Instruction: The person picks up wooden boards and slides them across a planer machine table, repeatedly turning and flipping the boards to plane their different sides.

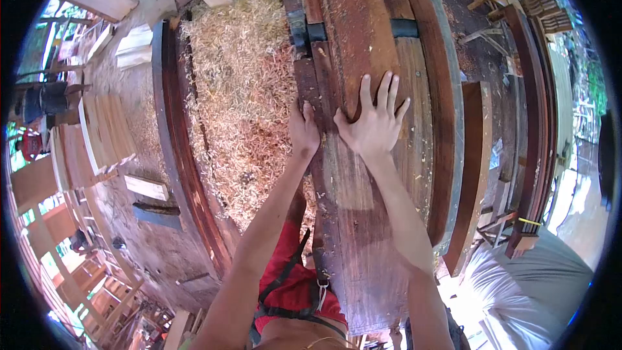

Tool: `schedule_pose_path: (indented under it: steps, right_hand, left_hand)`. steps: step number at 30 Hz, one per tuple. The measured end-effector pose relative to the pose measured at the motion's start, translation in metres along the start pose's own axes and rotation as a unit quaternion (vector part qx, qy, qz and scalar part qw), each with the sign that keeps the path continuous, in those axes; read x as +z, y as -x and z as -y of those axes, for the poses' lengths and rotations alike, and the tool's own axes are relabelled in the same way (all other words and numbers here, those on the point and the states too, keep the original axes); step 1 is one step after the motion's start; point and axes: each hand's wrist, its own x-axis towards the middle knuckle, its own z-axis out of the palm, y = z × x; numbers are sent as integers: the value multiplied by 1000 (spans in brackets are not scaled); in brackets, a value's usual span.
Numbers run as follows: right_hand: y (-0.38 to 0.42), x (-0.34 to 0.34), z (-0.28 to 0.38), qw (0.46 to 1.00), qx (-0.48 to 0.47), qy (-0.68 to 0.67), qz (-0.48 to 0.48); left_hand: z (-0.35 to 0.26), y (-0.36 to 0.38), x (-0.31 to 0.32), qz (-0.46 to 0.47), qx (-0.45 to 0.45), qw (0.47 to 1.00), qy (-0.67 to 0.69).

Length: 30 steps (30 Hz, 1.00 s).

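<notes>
My right hand [376, 120] lies flat, fingers spread, on the near part of a reddish-brown wooden board [356, 23] dusted with shavings. This board runs lengthwise along a dark wooden bench [363, 253]. At the bench's left edge, my left hand [304, 133] is closed around the wood, with some fingers hidden against its side. Black parts, one on the left [315, 32] and one on the right [405, 28], show in a gap crossing the bench on either side of the board.
Wood shavings [240, 91] are heaped left of the bench, beside a long dark beam [178, 136]. To the right stands a brown plank [470, 175] on edge. Stacked pale boards [107, 129] lie far left. A grey sheet [538, 285] covers something at lower right.
</notes>
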Motion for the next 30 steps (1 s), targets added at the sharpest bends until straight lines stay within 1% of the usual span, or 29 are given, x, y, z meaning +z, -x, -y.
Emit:
schedule_pose_path:
  steps: [2,6,8,9,11,12,14,15,17,18,20,24,26,27,29,30]
  right_hand:
    - [-17,5,0,1000,-6,19,-12]
    - [-54,16,5,999,-5,35,-19]
    - [-73,21,8,999,-14,37,-24]
    - [-82,23,9,999,-15,38,-35]
    - [-101,30,10,998,-21,38,-42]
    - [-111,33,10,997,-27,38,-56]
    - [-127,40,11,995,-37,42,-77]
    - [-136,42,11,995,-38,43,-77]
    - [-151,46,12,995,-41,37,-86]
    - [-158,48,13,995,-41,37,-85]
    - [-172,50,15,994,-44,37,-91]
    - [-203,63,16,991,-56,46,-109]
    - [-219,66,19,992,-49,49,-106]
    - [-227,65,22,992,-50,50,-107]
    - [-241,61,27,993,-27,83,-74]
    - [-248,63,28,993,-24,84,-76]
  left_hand:
    - [11,2,5,-8,14,1000,5]
    - [1,2,2,-1,-15,1000,10]
    - [4,1,2,-12,34,999,8]
    - [-1,1,-1,-14,32,999,9]
    - [-12,2,-6,38,-38,997,54]
    - [-12,2,-7,36,-40,997,55]
    - [-13,3,-6,14,-8,999,38]
    - [-8,1,-3,13,-9,999,39]
    - [3,0,1,-11,25,999,23]
    - [-1,0,-1,-11,24,999,23]
    - [-10,1,-4,6,-6,998,56]
    - [0,1,0,0,-6,998,64]
    - [1,1,1,-17,28,998,50]
    - [6,0,2,-18,29,998,51]
    - [13,-1,4,-8,39,996,76]
    - [15,-2,4,-5,41,996,77]
